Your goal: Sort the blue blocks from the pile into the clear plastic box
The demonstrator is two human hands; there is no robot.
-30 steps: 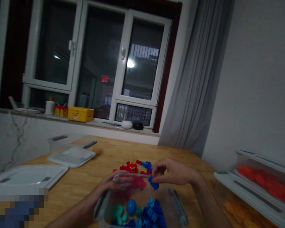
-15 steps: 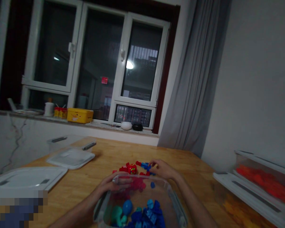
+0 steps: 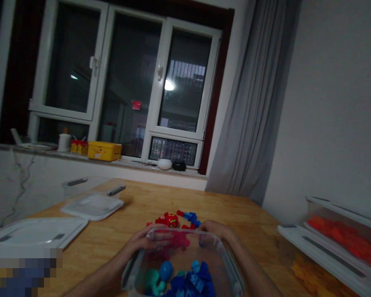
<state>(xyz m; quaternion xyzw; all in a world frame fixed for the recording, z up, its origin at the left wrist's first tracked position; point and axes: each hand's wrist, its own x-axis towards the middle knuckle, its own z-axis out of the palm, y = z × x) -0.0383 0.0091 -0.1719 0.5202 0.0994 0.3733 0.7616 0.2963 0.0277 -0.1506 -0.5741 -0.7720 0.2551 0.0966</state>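
A clear plastic bin (image 3: 225, 264) stands right in front of me, holding several blue blocks (image 3: 196, 282), a blue egg-shaped piece (image 3: 165, 271) and a teal piece (image 3: 153, 280). My left hand (image 3: 151, 239) lies at the bin's far left corner, fingers stretched along the outside of its far wall. Over the far right rim, my right hand (image 3: 219, 231) curls its fingers down around a small blue block (image 3: 201, 240), dimly seen through the plastic. Beyond the bin lie red blocks (image 3: 162, 220), a red piece with colored dots (image 3: 172, 221) and joined blue blocks (image 3: 191, 216).
White lids (image 3: 37, 233) and another clear bin (image 3: 89, 183) are on the left. At right, lidded bins hold red pieces (image 3: 343, 233) and orange pieces (image 3: 309, 276). A yellow box (image 3: 104, 151) sits on the windowsill; a gray curtain (image 3: 244, 123) hangs behind the wooden table (image 3: 250, 210).
My right hand has come away from the joined blue blocks, moving down and toward me to the small blue block behind the bin wall. My left hand stays about where it was.
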